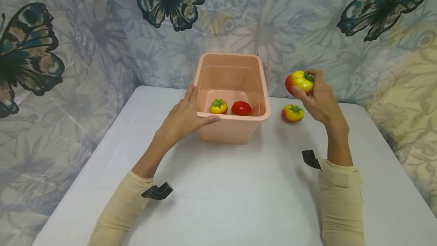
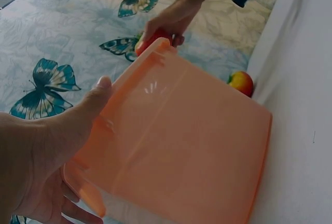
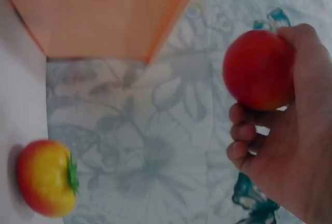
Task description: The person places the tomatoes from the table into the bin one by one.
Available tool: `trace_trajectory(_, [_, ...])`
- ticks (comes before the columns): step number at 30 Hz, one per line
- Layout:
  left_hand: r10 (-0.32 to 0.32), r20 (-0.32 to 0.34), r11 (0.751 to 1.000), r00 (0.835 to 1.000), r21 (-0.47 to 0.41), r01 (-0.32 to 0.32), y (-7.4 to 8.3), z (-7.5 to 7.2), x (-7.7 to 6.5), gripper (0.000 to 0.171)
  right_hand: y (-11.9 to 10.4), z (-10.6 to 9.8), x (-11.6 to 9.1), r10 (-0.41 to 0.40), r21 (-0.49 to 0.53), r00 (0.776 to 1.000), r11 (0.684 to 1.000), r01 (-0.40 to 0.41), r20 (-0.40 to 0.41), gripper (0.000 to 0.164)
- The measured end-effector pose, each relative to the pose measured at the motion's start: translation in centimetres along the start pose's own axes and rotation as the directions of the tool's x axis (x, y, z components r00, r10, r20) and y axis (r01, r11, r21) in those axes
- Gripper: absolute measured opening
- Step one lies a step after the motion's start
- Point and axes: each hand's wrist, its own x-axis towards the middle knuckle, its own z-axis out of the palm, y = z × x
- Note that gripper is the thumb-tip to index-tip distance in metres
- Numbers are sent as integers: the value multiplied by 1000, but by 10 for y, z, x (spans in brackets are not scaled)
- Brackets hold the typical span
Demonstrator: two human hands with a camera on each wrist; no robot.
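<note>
My left hand [image 1: 181,119] rests on the near left corner of a peach plastic bin [image 1: 222,129], thumb along the front rim and fingers straight along the left side. Inside the bin are a yellow-and-red toy tomato [image 1: 218,106] with a green leafy top and a plain red one [image 1: 241,108]. To the right of the bin, my right hand [image 1: 321,101] grips another yellow-and-red toy tomato [image 1: 300,82], raised above the table. Its smooth red underside shows in the right wrist view. One more yellow-and-red tomato [image 1: 292,113] lies on the table just below that hand.
A white-covered table [image 1: 239,193] carries everything. Behind it hangs a grey-blue cloth [image 1: 273,22] with butterflies and flowers, close to the table's far edge. The bin stands near that edge. Both forearms wear beige sleeves [image 1: 341,200] with black wrist mounts [image 1: 157,191].
</note>
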Motion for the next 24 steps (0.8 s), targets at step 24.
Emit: trace_trajectory(24, [-7, 15, 1000, 1000, 15, 7, 0, 0, 1, 131, -49, 56, -2, -424, -29, 906, 905, 424, -5, 53])
